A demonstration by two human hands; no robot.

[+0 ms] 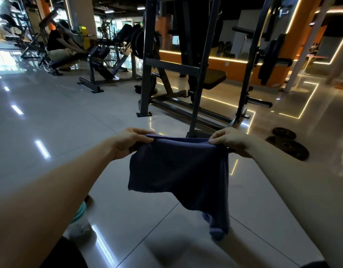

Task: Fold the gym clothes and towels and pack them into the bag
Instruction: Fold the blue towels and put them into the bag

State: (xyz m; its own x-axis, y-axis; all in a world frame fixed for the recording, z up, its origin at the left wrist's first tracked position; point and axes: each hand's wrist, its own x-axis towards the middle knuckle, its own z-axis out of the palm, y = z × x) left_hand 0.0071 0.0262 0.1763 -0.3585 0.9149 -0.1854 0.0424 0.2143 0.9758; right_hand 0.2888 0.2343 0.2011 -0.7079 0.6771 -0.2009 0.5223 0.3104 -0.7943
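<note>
Hands you held out: two, left hand [131, 142] and right hand [229, 141]
Towel [178, 171]: one
Weight plates [288, 145] on floor: two
Bottle [79, 223]: one
Crouching person [58, 47]: one

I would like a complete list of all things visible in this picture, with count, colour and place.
towel: one, dark blue, held up in the centre, hanging
weight plates: two, black, floor at right
bottle: one, clear with teal lid, floor at lower left
rack: one, dark grey, centre behind the towel
benches: several, dark, left background
crouching person: one, dark top, far left
left hand: gripping the towel's top left corner
right hand: gripping its top right corner
</note>
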